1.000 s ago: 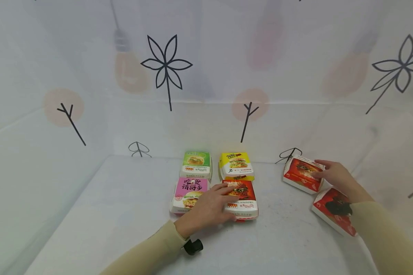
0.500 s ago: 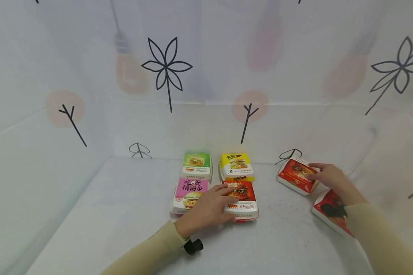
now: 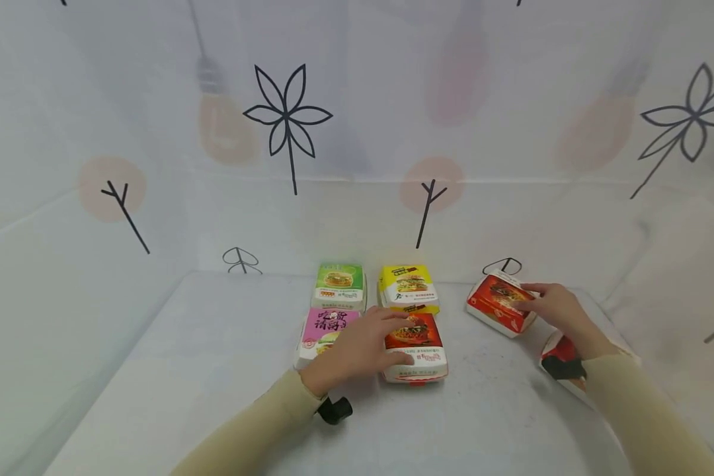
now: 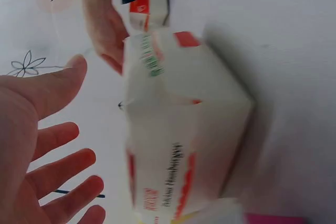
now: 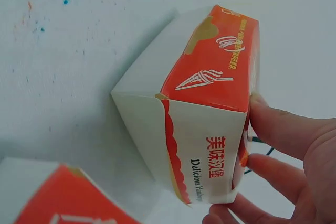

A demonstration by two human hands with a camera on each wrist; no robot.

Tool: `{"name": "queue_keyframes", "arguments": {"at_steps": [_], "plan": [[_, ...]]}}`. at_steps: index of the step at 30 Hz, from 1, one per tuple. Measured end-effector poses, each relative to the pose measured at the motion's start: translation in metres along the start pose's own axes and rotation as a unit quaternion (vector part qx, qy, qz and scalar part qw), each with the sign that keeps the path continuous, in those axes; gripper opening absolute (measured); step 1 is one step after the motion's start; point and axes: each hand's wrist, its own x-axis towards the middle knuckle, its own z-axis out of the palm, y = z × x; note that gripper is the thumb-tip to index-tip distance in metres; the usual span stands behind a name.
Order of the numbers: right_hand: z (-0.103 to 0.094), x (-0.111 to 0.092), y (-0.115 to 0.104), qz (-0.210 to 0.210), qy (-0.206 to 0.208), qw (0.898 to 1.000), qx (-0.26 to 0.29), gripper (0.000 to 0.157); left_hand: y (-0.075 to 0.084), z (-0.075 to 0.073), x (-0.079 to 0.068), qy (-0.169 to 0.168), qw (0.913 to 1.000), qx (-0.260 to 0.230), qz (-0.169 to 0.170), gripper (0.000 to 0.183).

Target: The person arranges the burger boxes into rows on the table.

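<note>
My right hand (image 3: pixel 559 314) holds a red-and-white hamburger box (image 3: pixel 500 304) at its right side. In the right wrist view, the thumb lies on its top edge and some fingers bend over the far side of the box (image 5: pixel 205 87). My left hand (image 3: pixel 354 347) hovers with spread fingers over another red-and-white hamburger box (image 3: pixel 416 347) and partly covers a pink one (image 3: pixel 318 337). A gap shows between the left fingers and the box (image 4: pixel 173 108) in the left wrist view. Behind these stand a green box (image 3: pixel 339 284) and a yellow box (image 3: pixel 409 287).
Another red box (image 3: pixel 556 360) lies at the right, partly hidden by the right forearm. White patterned cloth (image 3: pixel 357 225) closes the back and sides of the white table surface (image 3: pixel 172 370).
My right hand has slid the red hamburger box leftward, toward the yellow one. My left hand has shifted slightly to the right and up, over the front red-and-white box.
</note>
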Motion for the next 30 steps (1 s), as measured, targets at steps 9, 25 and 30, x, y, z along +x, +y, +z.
{"name": "queue_keyframes", "arguments": {"at_steps": [9, 25, 30], "plan": [[0.01, -0.005, -0.007, -0.006, 0.015, 1.0, 0.011, 0.079, 0.0, -0.016, 0.051, -0.008, 0.976, -0.218, 0.002, 0.052], [0.032, 0.004, -0.021, -0.03, 0.037, 0.997, 0.054, 0.077, 0.004, 0.007, 0.127, -0.031, 0.9604, -0.275, -0.036, 0.046], [0.029, -0.004, -0.017, -0.021, 0.04, 0.998, 0.039, 0.078, 0.015, 0.02, 0.144, -0.046, 0.9553, -0.288, -0.05, 0.047]]}}
